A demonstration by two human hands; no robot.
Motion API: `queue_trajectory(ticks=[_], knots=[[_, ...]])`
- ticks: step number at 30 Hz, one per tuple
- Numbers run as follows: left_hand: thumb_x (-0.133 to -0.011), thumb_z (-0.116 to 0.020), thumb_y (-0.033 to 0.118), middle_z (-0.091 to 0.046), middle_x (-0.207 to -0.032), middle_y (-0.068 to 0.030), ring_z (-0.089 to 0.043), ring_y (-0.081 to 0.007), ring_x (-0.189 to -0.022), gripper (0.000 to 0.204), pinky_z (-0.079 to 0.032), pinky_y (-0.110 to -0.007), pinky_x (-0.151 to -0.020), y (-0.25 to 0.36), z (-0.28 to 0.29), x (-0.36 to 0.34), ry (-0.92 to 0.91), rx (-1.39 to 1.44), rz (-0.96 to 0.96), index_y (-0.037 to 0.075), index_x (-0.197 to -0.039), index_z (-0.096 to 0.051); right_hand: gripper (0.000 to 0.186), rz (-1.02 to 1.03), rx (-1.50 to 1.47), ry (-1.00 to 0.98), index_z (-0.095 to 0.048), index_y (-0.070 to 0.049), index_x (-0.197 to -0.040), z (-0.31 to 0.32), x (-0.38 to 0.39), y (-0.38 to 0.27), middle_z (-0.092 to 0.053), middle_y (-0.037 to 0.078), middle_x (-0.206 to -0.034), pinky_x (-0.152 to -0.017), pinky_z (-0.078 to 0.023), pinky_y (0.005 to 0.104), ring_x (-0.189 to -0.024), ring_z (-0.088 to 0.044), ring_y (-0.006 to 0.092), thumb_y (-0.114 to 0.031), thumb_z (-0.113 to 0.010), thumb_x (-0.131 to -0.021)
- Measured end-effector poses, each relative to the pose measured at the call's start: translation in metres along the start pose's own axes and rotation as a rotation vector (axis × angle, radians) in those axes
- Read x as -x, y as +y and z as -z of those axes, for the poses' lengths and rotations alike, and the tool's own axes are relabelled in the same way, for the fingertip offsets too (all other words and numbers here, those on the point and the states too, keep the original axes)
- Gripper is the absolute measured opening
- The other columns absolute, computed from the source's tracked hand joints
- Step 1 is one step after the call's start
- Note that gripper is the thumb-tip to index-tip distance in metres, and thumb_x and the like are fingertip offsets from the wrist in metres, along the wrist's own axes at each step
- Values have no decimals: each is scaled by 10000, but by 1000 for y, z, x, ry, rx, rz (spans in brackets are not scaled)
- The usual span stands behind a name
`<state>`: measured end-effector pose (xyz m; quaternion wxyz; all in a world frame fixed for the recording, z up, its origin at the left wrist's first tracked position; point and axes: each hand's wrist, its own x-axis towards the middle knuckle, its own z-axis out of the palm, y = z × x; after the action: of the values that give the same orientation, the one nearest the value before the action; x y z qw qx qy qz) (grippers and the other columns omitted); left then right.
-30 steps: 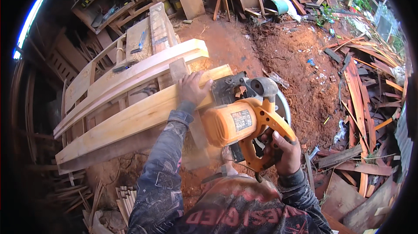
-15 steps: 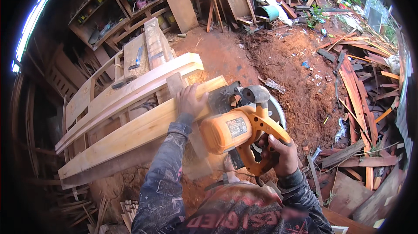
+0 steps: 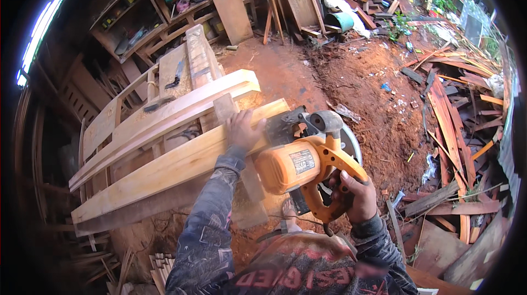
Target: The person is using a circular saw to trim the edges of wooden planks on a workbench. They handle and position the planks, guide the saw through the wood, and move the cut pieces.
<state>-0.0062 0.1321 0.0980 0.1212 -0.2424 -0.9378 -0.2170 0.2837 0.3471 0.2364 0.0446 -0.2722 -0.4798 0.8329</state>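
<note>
My right hand (image 3: 359,199) is wrapped round the rear handle of an orange circular saw (image 3: 288,166). The saw's dark base plate (image 3: 281,125) lies at the right end of a long pale wooden plank (image 3: 164,174), and the round blade guard (image 3: 351,144) shows beyond its handle. On that same plank, just left of the saw, my left hand (image 3: 244,130) presses down and grips it, fingers reaching toward the far edge. A short wood block (image 3: 224,107) touches the plank near my fingertips. Where the blade meets the wood is hidden by the saw.
Behind the plank lie another long pale board (image 3: 164,116), a wooden frame (image 3: 118,111) and a hammer-like tool (image 3: 177,75). Scrap wood (image 3: 453,125) is heaped at the right on reddish soil (image 3: 373,108). A cluttered shelf (image 3: 129,23) stands at the back left.
The whole view has shifted slightly. Both hands, the saw and the plank keep nearly the same places relative to each other.
</note>
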Motion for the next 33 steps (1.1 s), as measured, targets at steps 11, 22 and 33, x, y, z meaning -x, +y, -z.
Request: queue_trajectory(ticks=[11,22,33], knots=[[-935,-604,542,-636,-1339,-157,-530,-337,-1308,662,-299,-519,-1164,-9,8,2,-93,130,49,39,-1366,-599,300,-13,-102,2,-629,-25,-1200,4,-1,18,-658,76,-921,-588,-522,287,-667,-602,149,-224,-635,-976],[-913,-608,554,-608,-1358,-147,-525,-317,-1285,687,-259,-528,-1180,-13,7,15,-33,66,122,47,-1378,-605,328,-4,-70,-37,-585,-9,-1156,-3,-1,22,-615,74,-916,-583,-474,284,-647,-547,147,-307,-618,-1024],[-903,-626,527,-618,-1297,-148,-521,-309,-1276,676,-272,-552,-1167,-16,-1,14,49,64,90,27,-1357,-601,346,31,-27,17,-549,-20,-1232,-3,-1,25,-592,71,-932,-586,-458,276,-640,-523,127,-303,-602,-1041]])
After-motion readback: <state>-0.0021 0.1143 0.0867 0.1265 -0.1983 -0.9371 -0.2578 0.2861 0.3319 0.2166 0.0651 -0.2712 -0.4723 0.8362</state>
